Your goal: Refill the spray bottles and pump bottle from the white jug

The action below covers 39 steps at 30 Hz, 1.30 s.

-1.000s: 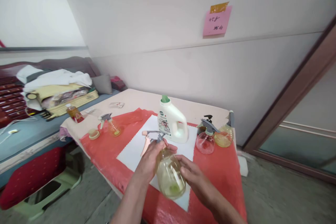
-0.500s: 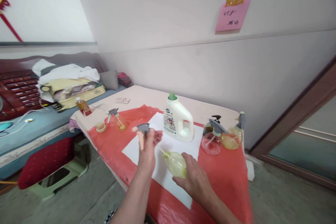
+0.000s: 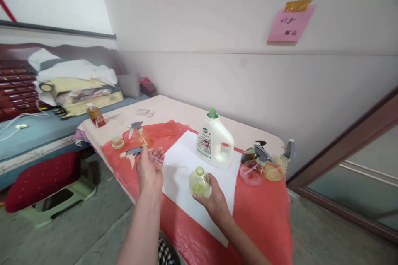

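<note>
My left hand [image 3: 150, 169] is closed around a trigger spray head [image 3: 133, 151], grey on top with a peach-coloured lever. Its thin dip tube [image 3: 158, 159] points right, clear of any bottle. My right hand [image 3: 214, 198] grips a small rounded yellow-green see-through bottle [image 3: 199, 183], its neck uncapped and facing up. Both are above a white sheet [image 3: 180, 169] on the red cloth [image 3: 258, 215]. Behind them a large cream detergent jug [image 3: 214, 143] with a handle and a green spout stands upright on the sheet.
At the right are a clear spray bottle [image 3: 253, 172], a yellowish one [image 3: 275, 169] and a dark pump bottle [image 3: 248, 155]. At the left stand another spray bottle [image 3: 141, 136], a pale cap [image 3: 117, 143] and an amber bottle [image 3: 96, 115]. A red-topped stool [image 3: 43, 174] is beside the table.
My left hand has carried the spray head left and down, its tube now apart from the bottle. My right hand has turned the bottle from tilted to more upright.
</note>
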Available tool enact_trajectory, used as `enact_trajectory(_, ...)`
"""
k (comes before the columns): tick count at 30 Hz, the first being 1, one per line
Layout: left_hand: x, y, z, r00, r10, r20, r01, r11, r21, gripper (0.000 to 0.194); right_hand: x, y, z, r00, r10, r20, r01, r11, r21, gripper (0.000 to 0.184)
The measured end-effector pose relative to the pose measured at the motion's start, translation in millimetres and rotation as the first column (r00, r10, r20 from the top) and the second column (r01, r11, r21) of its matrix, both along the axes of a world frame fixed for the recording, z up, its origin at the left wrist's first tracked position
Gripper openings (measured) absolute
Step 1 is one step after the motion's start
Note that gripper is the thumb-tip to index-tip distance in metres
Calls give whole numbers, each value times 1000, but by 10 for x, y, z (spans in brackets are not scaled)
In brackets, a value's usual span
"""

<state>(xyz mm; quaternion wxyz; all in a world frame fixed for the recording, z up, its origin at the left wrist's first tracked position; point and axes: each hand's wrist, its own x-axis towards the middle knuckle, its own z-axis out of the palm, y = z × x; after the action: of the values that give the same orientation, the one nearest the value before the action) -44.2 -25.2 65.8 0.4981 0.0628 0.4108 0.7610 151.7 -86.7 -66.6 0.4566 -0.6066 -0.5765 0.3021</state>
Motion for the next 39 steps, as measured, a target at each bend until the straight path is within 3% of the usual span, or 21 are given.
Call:
enact_trajectory(4,7,-18,13,997,-65,28,65,998,1,24,-122,103,-307,1000,-20,18,20,1000,10,69)
enact_trajectory(7,-72,-34,18,996,-83,44,84,996,-20,23,-44,87,-374,999,-35,17,35,999,1,77)
enact_trajectory(11,-179,-16,7,995,-60,81,61,998,-11,22,170,211,-48,986,-163,-42,165,986,38,75)
enact_trajectory(16,-157,2,26,991,-60,117,63,998,-24,22,289,887,483,956,-291,-43,293,956,31,78)
enact_trajectory(20,-125,2,42,989,-85,119,88,996,-17,21,281,1382,674,960,-275,-61,276,961,15,63)
enact_trajectory(23,-150,11,41,990,-81,118,82,997,-9,21,293,1464,794,956,-292,-10,292,956,7,53)
enact_trajectory(26,-184,18,37,990,-70,122,70,998,3,20,342,1281,973,930,-358,86,357,934,35,62)
enact_trajectory(30,-188,10,33,990,-72,118,70,997,19,19,505,770,1251,897,-381,222,383,923,38,62)
enact_trajectory(33,-168,-1,27,991,-77,109,75,997,20,20,717,339,1360,811,-301,502,336,942,22,60)
enact_trajectory(36,-147,-3,16,990,-85,111,84,996,15,21,928,-51,1330,630,-270,728,192,963,191,68)
enact_trajectory(39,-123,0,-4,991,-84,101,84,996,6,22,1047,-357,1246,411,-295,863,15,948,318,70)
